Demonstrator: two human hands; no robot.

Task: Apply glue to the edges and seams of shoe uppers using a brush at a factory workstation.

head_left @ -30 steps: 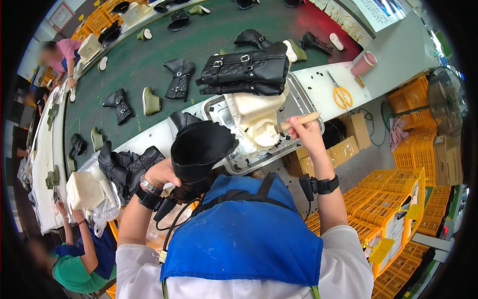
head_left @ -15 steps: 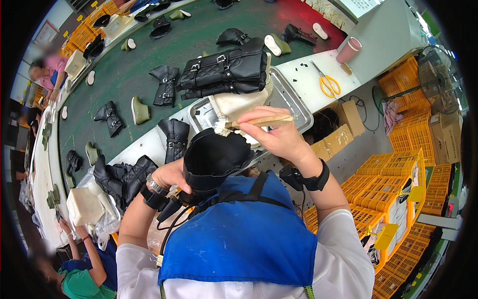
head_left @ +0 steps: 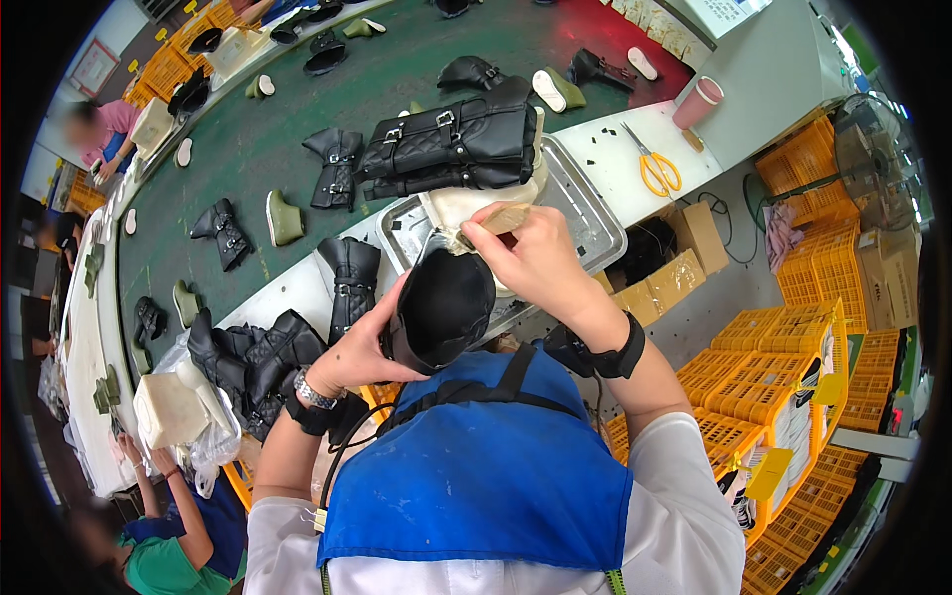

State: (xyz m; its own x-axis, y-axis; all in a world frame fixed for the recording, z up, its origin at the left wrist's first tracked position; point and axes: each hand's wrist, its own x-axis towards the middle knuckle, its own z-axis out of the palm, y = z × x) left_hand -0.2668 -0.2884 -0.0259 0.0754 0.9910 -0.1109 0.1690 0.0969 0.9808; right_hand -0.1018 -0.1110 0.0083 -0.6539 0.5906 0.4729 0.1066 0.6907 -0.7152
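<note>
Two hands busy just off the near edge of the white counter (head_left: 615, 169). Left hand (head_left: 362, 352) clamped around a black boot shaft (head_left: 446, 307), mouth turned up toward the camera. Right hand (head_left: 531, 258) pinched together on a wooden-handled brush (head_left: 506, 216), tip at the far rim of that mouth, in front of the metal tray (head_left: 587, 220). Cannot tell whether bristles press on the inner or outer face; mostly hidden by fingers and rim. Step in hand, by the look of it: brushing along the rim. Coverage unclear. Next move likely calls for holding the mouth open and steady with the left grip, drawing the brush along the edge with the right, and turning the shaft to bring up the near side. On the tray, out over the counter's near edge: a cream support (head_left: 446, 204) under stacked black boots (head_left: 451, 149). Toward the counter's right end: yellow-handled scissors (head_left: 656, 174), then a pink cup (head_left: 697, 102). Left of the tray: a buckled boot (head_left: 349, 283), near the left hand.
</note>
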